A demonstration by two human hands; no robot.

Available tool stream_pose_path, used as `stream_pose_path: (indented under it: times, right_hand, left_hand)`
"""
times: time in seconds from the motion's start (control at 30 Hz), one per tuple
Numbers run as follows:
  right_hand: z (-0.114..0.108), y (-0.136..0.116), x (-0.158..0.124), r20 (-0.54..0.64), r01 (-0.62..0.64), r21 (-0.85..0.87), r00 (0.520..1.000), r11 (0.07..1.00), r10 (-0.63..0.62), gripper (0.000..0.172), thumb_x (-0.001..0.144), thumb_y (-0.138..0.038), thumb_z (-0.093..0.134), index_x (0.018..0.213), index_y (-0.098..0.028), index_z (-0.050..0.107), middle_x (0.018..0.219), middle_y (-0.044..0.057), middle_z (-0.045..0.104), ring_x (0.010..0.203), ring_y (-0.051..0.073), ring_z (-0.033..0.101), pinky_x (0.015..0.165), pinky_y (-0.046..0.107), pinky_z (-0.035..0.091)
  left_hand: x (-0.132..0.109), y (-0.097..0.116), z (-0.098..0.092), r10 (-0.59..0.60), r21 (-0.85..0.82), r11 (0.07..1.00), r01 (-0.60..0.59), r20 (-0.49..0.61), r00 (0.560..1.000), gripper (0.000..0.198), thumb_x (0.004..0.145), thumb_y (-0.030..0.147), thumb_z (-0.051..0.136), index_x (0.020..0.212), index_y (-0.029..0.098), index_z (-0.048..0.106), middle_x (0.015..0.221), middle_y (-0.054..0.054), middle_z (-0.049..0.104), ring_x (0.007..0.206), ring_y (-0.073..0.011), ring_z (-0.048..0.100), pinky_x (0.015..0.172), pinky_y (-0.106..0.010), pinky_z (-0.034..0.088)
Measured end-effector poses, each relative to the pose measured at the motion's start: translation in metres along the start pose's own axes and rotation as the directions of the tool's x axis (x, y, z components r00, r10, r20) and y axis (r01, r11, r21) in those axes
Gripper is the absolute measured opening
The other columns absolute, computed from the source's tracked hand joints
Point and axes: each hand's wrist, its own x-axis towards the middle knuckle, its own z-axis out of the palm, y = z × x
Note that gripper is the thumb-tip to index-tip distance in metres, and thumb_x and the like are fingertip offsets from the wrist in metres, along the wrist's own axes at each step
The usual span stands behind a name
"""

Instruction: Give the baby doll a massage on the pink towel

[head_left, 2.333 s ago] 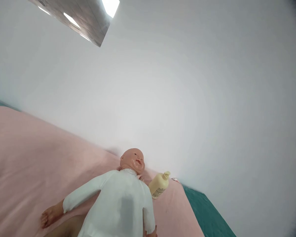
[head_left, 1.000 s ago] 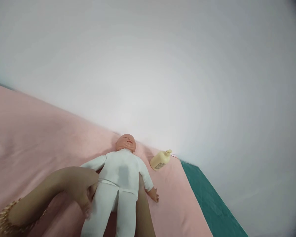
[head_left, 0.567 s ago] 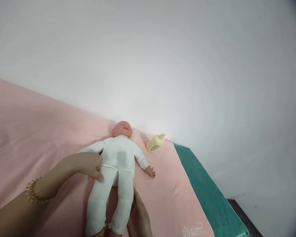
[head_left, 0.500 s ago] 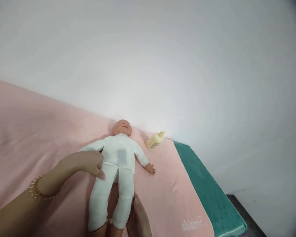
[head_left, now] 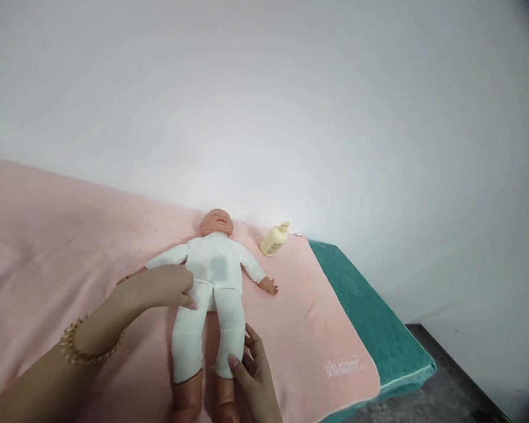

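Doll (head_left: 215, 267) in white clothes lies face up on a pink blanket (head_left: 62, 235), head toward the wall (head_left: 291, 106), arms spread, bare feet at the near edge of the view. The left hand (head_left: 158, 288), with a gold bracelet (head_left: 73, 349) on its wrist, rests bent fingers against the doll's hip; whether it pinches the cloth cannot be told. The right hand (head_left: 256, 376) is loose and unclenched beside the doll's lower leg, thumb tip touching the trouser cuff. A cream bottle (head_left: 274, 239) lies on the blanket near the doll's head. The blanket covers a teal mattress (head_left: 370, 317).
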Motion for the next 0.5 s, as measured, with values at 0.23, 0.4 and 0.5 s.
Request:
stream_pose_path:
  times: [0.23,0.4,0.5]
  right_hand:
    - [-0.036,0.011,0.026,-0.108,0.016,-0.163,0.994,0.986,-0.034,0.060,0.074,-0.062,0.082,0.120,-0.027,0.071,0.120,0.013,0.072,0.109,0.033,0.068,0.092,0.045,0.057]
    - [-0.041,-0.010,0.107,-0.231,0.209,-0.189,0.940,0.960,-0.250,0.054,0.067,-0.067,0.082,0.104,-0.028,0.077,0.120,0.011,0.072,0.102,0.031,0.068,0.088,0.041,0.057]
    - [-0.011,-0.046,0.165,-0.173,0.231,-0.130,0.952,0.964,-0.251,0.044,0.073,-0.058,0.079,0.106,-0.028,0.074,0.120,0.007,0.070,0.109,0.029,0.067,0.093,0.039,0.056]
  left_hand:
    - [0.003,0.031,0.002,0.141,0.242,0.955,-0.171,0.135,0.981,0.039,0.076,0.042,0.070,0.052,0.026,0.043,0.055,0.001,0.046,0.055,-0.0199,0.036,0.057,-0.032,0.022]
    - [0.038,0.007,0.003,0.157,0.046,0.987,-0.152,-0.137,0.978,0.047,0.082,0.057,0.058,0.060,0.025,0.032,0.062,0.003,0.032,0.060,-0.0179,0.030,0.058,-0.030,0.021]
    - [0.059,-0.016,0.005,0.102,-0.123,0.982,-0.143,-0.293,0.951,0.053,0.077,0.067,0.059,0.061,0.025,0.033,0.062,0.003,0.033,0.060,-0.0177,0.031,0.057,-0.030,0.025]
